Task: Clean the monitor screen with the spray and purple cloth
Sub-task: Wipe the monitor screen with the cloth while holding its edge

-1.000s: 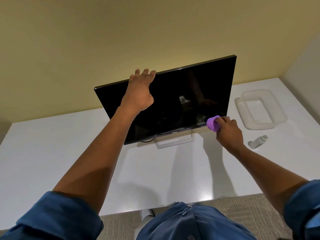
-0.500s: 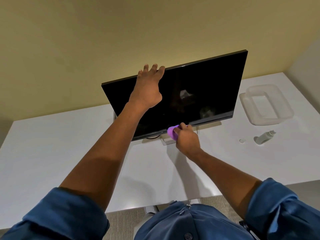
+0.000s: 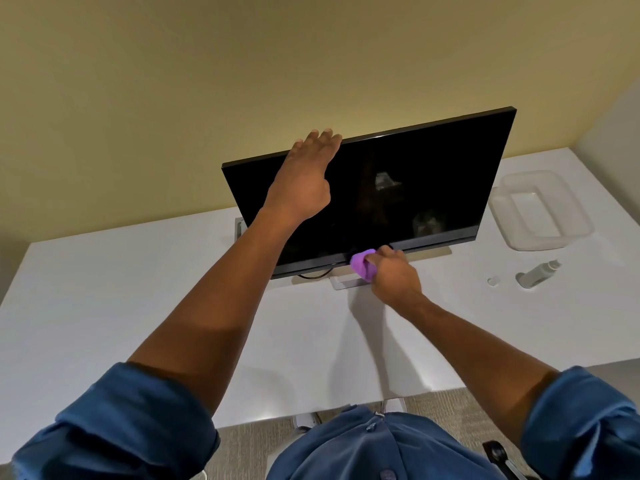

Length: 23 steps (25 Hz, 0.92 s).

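This looks like an office or a plain work room. A flat black monitor (image 3: 398, 188) on a low stand sits on a wide white desk (image 3: 104, 306), right under the left hand (image 3: 301, 181), which grips the monitor's top edge. Behind both hands rises a bare yellow-beige wall (image 3: 242, 64) with nothing hung on it. Near the person's body, below the forearms, the floor is short grey-beige carpet (image 3: 242, 441) of the commercial kind. Out past the right hand (image 3: 394, 275), a clear plastic tray (image 3: 554, 237) rests on the desk. The rolled blue shirt sleeves (image 3: 131, 420) suit a workplace.
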Each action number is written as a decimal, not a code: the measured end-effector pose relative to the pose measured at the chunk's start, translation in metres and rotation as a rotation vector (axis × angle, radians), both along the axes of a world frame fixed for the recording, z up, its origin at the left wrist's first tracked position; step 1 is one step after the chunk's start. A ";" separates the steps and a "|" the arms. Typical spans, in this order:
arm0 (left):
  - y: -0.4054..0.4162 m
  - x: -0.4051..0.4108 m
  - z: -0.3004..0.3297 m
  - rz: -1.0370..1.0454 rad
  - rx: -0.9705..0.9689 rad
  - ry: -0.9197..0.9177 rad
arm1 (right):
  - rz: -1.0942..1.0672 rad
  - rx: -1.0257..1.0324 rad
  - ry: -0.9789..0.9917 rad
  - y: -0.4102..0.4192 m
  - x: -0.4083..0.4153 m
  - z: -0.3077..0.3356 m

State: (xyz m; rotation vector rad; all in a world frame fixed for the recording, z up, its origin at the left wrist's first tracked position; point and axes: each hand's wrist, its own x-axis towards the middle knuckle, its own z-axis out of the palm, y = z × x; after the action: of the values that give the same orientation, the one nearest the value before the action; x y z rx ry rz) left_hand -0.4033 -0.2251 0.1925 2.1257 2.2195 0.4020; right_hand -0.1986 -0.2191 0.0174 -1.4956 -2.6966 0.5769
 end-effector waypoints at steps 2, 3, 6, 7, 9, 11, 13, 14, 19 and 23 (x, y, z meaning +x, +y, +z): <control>-0.009 -0.014 -0.003 -0.002 0.019 0.017 | -0.091 0.003 -0.015 0.013 0.025 0.001; -0.013 -0.021 -0.004 0.008 0.024 0.029 | -0.132 0.008 -0.025 0.020 0.037 0.002; -0.025 -0.050 -0.007 0.059 0.042 0.064 | -0.199 0.023 -0.065 0.030 0.054 0.003; -0.029 -0.062 -0.007 0.081 0.051 0.080 | -0.212 0.022 -0.071 0.031 0.052 0.004; -0.042 -0.084 -0.008 0.129 0.069 0.093 | -0.230 0.025 -0.072 0.026 0.043 0.004; -0.059 -0.100 -0.012 0.180 0.088 0.048 | -0.221 0.027 -0.055 0.016 0.026 0.005; -0.074 -0.108 -0.016 0.206 0.112 -0.042 | -0.199 0.025 -0.031 0.006 0.005 0.007; -0.079 -0.110 -0.018 0.207 0.121 -0.088 | -0.187 0.025 -0.023 0.000 -0.006 0.009; -0.080 -0.111 -0.020 0.187 0.159 -0.161 | -0.111 -0.021 -0.031 -0.041 -0.073 0.005; -0.080 -0.115 -0.017 0.167 0.132 -0.151 | -0.009 -0.072 -0.034 -0.082 -0.134 0.000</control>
State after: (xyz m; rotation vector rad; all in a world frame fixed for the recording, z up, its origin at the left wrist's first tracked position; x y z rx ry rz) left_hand -0.5181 -0.3049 0.1754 1.8995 2.3498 0.7117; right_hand -0.3327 -0.3014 0.0179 -1.5474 -2.7201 0.6610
